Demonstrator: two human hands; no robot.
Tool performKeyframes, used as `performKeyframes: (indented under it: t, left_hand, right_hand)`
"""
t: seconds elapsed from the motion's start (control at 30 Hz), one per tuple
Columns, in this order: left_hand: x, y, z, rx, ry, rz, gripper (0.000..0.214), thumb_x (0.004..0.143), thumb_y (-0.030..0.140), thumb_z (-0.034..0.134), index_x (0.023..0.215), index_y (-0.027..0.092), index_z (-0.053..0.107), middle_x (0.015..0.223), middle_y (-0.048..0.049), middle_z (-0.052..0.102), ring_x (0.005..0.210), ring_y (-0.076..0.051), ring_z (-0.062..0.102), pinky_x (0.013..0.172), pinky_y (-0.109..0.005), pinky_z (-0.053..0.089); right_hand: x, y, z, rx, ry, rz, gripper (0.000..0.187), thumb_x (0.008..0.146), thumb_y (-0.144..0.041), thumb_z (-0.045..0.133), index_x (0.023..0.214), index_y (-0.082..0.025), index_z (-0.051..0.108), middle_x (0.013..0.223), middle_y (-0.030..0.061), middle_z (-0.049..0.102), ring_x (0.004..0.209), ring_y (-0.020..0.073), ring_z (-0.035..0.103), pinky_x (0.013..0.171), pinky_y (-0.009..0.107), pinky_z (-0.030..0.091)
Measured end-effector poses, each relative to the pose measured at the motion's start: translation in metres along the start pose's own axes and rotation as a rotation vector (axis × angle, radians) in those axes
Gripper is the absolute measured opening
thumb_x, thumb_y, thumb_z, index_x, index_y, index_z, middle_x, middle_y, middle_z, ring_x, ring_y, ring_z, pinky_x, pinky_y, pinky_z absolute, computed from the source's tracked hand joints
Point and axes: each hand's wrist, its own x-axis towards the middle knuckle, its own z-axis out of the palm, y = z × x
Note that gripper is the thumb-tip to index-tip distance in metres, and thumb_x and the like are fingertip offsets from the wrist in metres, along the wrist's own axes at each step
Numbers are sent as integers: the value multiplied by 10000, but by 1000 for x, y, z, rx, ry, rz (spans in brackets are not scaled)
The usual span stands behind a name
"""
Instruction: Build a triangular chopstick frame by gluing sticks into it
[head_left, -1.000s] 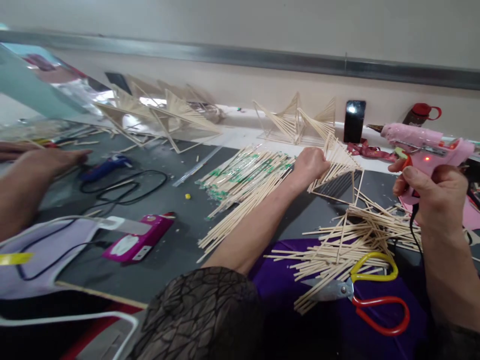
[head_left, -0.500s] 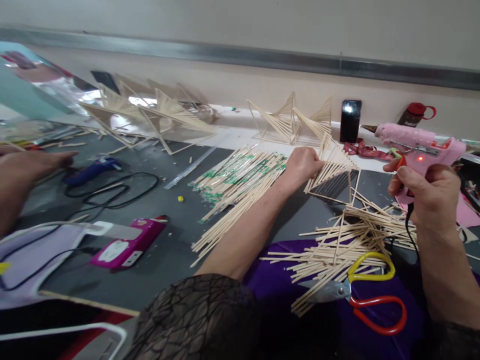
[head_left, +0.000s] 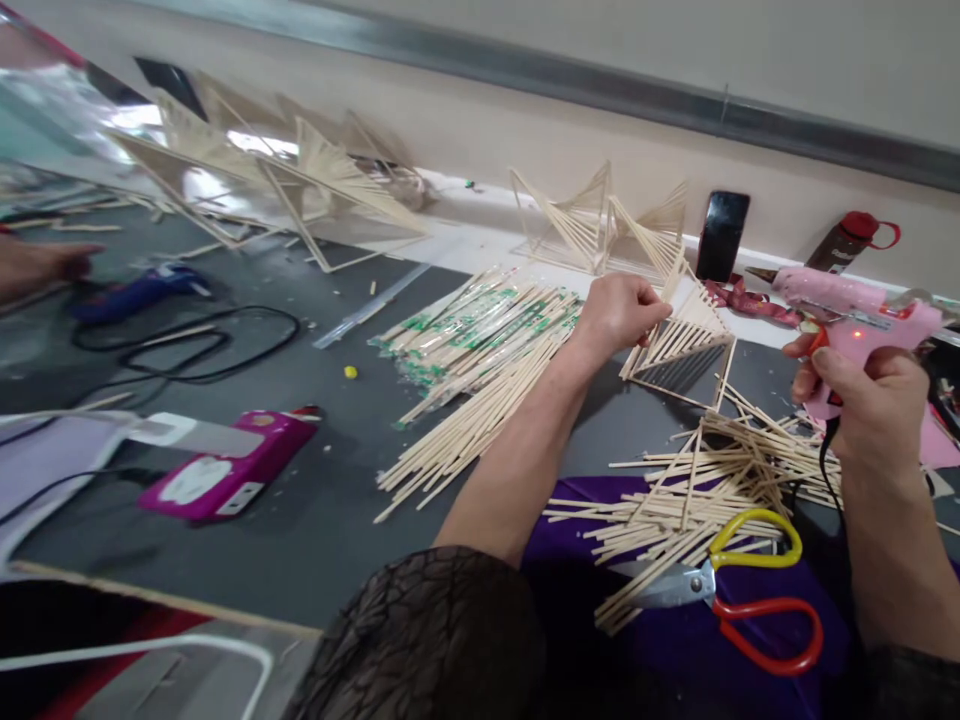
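Some room of dark grey tabletop (head_left: 345, 455) lies between the magenta box (head_left: 232, 470) and the row of bare sticks (head_left: 465, 430), up to the pale front edge (head_left: 165, 602) at lower left. The left hand (head_left: 619, 312) has its grip pinched closed at the upper left part of the stick model (head_left: 686, 335), which stands on the tabletop near the phone (head_left: 722, 236). The right hand (head_left: 881, 395) is raised, its grip closed around the pink glue gun (head_left: 832, 295); the nozzle points left, apart from the model. Below the model the room is narrower, because the stick pile (head_left: 705, 490) begins near there. The model is of thin pale sticks, set side by side like a twisted fan. Plastic packets (head_left: 480, 330) with green print look shiny and wrinkled. Metal scissors (head_left: 705, 582), having one yellow and one red handle, lie over purple cloth (head_left: 559, 550).
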Motion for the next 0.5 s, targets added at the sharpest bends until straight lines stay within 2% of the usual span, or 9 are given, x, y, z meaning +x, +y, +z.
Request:
performKeyframes:
  t: [0.1,0.23,0.37,0.5]
  left_hand:
    - [-1,-2,-3,-202,-45,-44,116,709,241,615,646,144,625,521,15,603,457,-99,603,448,-176,437]
    - [-3,-6,-4,-439,-84,-101,58,688,188,623,704,144,591,587,6,626,466,-102,611,383,-164,385]
    - [-12,1,-6,-491,-88,-103,133,667,180,655,789,153,608,597,34,617,468,-82,571,421,-181,403]
    - [-28,21,-14,-473,-136,-50,121,677,238,688,758,180,620,581,51,583,429,-55,470,430,-216,380]
  right_hand:
    - [0,4,0,-26,-28,35,99,738,-260,737,730,-166,706,745,38,722,450,98,554,417,243,428]
    - [1,10,0,-58,-47,43,77,757,-264,720,739,-189,721,668,10,691,452,100,548,435,248,434]
    - [5,8,-3,-64,-22,-3,80,742,-276,715,742,-196,709,681,10,691,452,106,537,409,253,410]
    - [13,-2,-9,-77,31,-28,53,757,-269,683,744,-219,674,733,1,709,443,97,524,402,256,422]
